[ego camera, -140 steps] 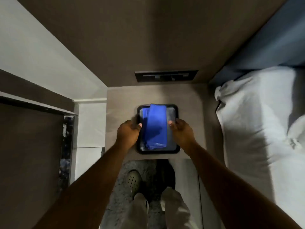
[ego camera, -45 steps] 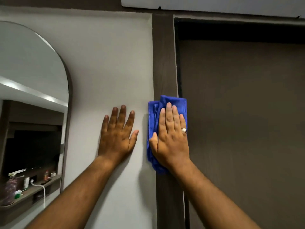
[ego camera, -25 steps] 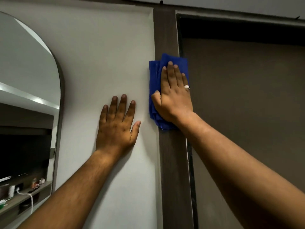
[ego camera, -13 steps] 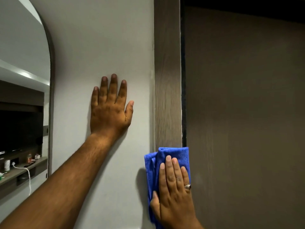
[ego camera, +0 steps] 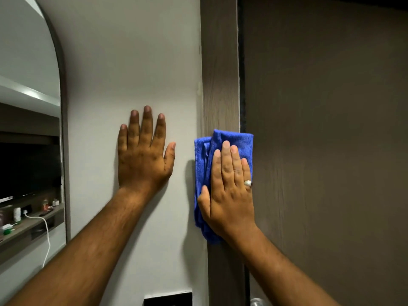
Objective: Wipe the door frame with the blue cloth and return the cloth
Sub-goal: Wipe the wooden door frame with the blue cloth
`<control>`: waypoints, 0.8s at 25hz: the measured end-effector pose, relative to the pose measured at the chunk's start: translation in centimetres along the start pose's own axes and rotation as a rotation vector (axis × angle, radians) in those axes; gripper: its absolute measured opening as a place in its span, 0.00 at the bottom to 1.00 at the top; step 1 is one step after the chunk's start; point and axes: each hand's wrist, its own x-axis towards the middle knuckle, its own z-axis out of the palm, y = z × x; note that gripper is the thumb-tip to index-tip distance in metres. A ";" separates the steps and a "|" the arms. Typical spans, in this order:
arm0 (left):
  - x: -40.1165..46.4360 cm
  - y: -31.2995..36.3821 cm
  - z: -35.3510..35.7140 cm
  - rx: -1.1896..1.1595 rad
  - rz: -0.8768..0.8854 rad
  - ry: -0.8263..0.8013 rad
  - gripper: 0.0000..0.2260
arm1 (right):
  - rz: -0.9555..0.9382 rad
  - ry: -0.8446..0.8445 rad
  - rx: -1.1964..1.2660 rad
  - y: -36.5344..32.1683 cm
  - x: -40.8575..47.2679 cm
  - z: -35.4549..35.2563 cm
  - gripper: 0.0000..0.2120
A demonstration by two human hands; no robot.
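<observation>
Two hands are at work on the wall side of the door, and we use them differently. Our right hand (ego camera: 227,191) lies flat, fingers together and extended, pinning the folded blue cloth (ego camera: 223,151) against the vertical door frame (ego camera: 220,74); it is pressing the cloth rather than gripping it. Our left hand (ego camera: 143,153) is spread wide and empty on the white wall (ego camera: 132,51), at nine o'clock from the cloth, bracing us.

To wipe well, we judge that the palm should keep even pressure across the whole width of the frame. The cloth overhangs both edges a little, toward the wall at nine o'clock and the dark door panel (ego camera: 320,151) at three o'clock, which should help catch the edges. Long strokes toward twelve and six o'clock along the grain would cover the strip without gaps (short scrubs tend to leave bands). The folded layers could slide apart under a flat palm, so hooking the thumb over the nine o'clock edge of the cloth should steady it.

By count: one blue cloth, one door frame upright in view, one door panel, two hands, one ring (ego camera: 248,183) on the right hand, and one arched mirror (ego camera: 61,107) far toward nine o'clock. The place the cloth returns to is not in view.
</observation>
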 end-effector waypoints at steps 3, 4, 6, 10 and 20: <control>-0.2 0.0 -0.2 -0.017 -0.004 -0.005 0.29 | -0.038 -0.050 -0.035 -0.3 -3.8 0.3 0.36; -0.2 0.0 -0.2 -0.020 -0.007 -0.004 0.29 | -0.046 -0.059 -0.049 -0.2 -3.7 0.3 0.36; -0.4 0.0 -0.1 -0.011 -0.004 -0.006 0.30 | -0.063 -0.057 -0.047 0.0 -1.8 0.0 0.36; -0.3 0.0 0.0 0.048 0.012 0.004 0.30 | -0.073 0.012 -0.033 0.8 7.7 -1.3 0.35; 2.4 -1.0 -0.8 0.072 0.078 -0.003 0.32 | -0.074 0.028 -0.016 0.8 12.9 -2.8 0.35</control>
